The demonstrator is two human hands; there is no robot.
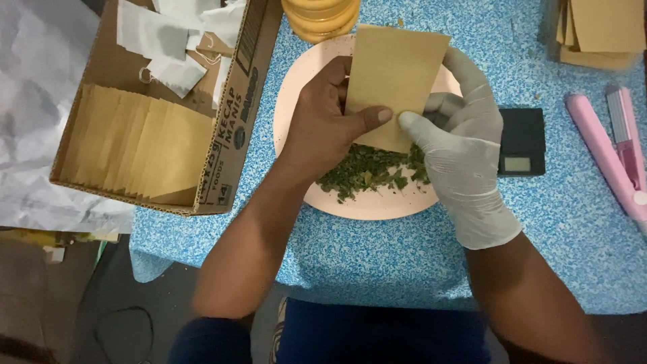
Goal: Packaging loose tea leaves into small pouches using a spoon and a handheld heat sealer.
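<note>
Head view: flat tan paper pouch (394, 74) held upright over pink plate (367, 202), lower edge down near heap of green dried leaves (374, 168). Pinched at bottom edge between two hands: bare left hand (323, 125) closed on left side, thumb pressed across front; white-gloved right hand (458, 145) closed on right side, forefinger tip meeting that thumb. Whether mouth of pouch stands open cannot be told from this angle.

Risks, judged from this pose:
- Leaves spilling off plate onto speckled blue table (377, 263), since heap lies close to near rim and both hands crowd over it.
- Pouch creasing or tearing at pinched edge if grip tightens or hands pull apart.
- Pouch slipping from gloved fingertips, glove offering less feel than bare skin.
- Crumbs caught between glove and paper, then carried off plate.

Further out: small black scale (520, 141) just right of plate, partly hidden behind gloved hand, near enough to be nudged by wrist. Pink heat sealer (617, 152) at far right, well apart. Stack of more tan pouches (600, 30) at top right corner. Yellow lids (322, 17) stacked beyond plate, touching or just overlapping far rim. Cardboard box (162, 114) at left, holding row of tan pouches and white scraps, edge close to left forearm; knock possible on drawing arm back.
</note>
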